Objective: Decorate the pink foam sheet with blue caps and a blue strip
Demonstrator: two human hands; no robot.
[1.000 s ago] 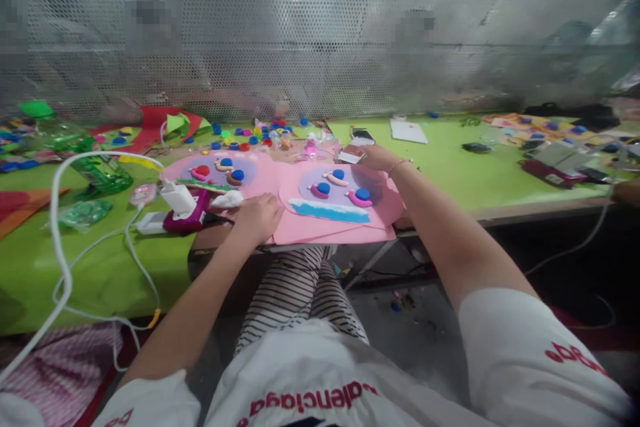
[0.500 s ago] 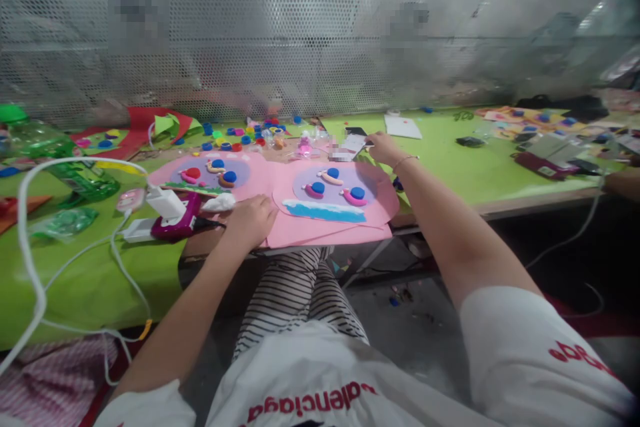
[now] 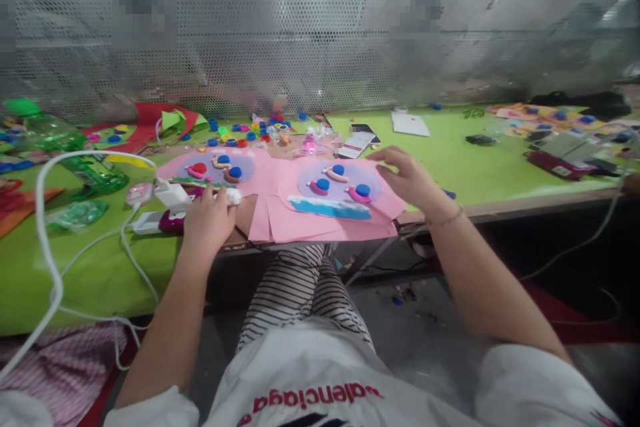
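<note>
A pink paper sheet (image 3: 325,230), cut with rounded outlines, lies on the table before me. Its right half carries a lilac oval (image 3: 313,171) with several clay snails, among them a pink snail with a blue shell (image 3: 361,193). Below them runs a blue and white clay strip (image 3: 330,208). More snails, such as one with a red shell (image 3: 198,169), sit on the left half. My left hand (image 3: 209,220), fingers apart, is beside a lump of white clay (image 3: 233,196); contact is unclear. Over the sheet's right edge, my right hand (image 3: 407,180) is open and holds nothing.
A purple power strip (image 3: 173,221) with white plugs and looping cables (image 3: 47,247) lies on the left, near a green bottle (image 3: 90,163). Small clay pots (image 3: 243,135) stand at the back. A phone (image 3: 357,143) lies beyond my right hand.
My left hand has moved left from the pink sheet to the white clay. My right hand has come back from the phone to the sheet's right edge.
</note>
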